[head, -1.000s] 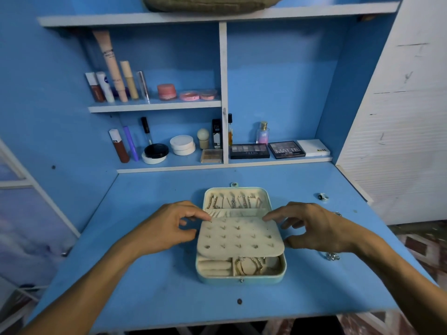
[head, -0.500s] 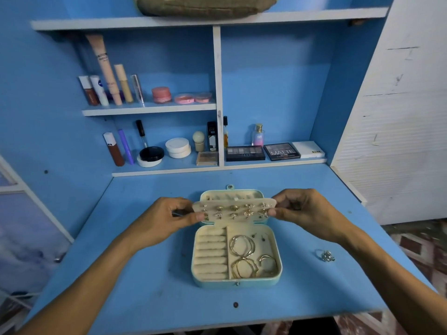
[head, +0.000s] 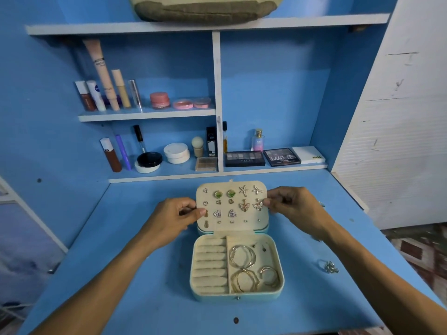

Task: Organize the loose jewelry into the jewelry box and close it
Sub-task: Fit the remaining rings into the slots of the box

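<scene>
Open jewelry box (head: 238, 294), earring panel (head: 232, 206) upright.
Your left hand (head: 177, 215) and right hand (head: 289, 201) clamp fingers on the panel's edges; next, probably collect the loose rings (head: 329, 266) (on the surface (head: 145, 298)).

Loose rings (head: 328, 266) right of box (head: 217, 297)

bag (head: 205, 9) cut off at top; lid (head: 198, 230) mostly behind earring panel (head: 232, 206); silver pieces (head: 329, 266) too blurry to id.

Both bare forearms reach in from the near corners of the desk (head: 145, 298) toward its middle. The left hand (head: 174, 215) pinches the left edge of the earring panel (head: 232, 206) with thumb and curled fingers (head: 197, 213); the right hand (head: 290, 204) pinches the right edge likewise.
</scene>
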Tool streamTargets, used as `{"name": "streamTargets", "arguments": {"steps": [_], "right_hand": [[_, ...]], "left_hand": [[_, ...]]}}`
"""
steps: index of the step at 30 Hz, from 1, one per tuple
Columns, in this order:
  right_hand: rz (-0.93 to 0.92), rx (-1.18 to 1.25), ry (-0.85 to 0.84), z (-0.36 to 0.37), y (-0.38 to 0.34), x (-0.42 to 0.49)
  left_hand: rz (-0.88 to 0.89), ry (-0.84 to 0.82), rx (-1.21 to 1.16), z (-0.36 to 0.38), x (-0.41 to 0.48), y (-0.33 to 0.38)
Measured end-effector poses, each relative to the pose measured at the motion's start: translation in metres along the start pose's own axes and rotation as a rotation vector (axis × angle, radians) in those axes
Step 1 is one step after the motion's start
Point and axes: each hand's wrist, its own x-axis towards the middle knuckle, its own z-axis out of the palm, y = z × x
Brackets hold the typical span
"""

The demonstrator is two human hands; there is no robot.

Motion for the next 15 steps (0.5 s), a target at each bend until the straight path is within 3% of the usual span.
{"name": "streamTargets", "arguments": {"steps": [15], "right_hand": [[0.050, -0.333, 0.112, 0.019, 0.017, 0.010]], "left_hand": [[-0.137, 0.108, 0.060, 0.011, 0.006, -0.005]]}}
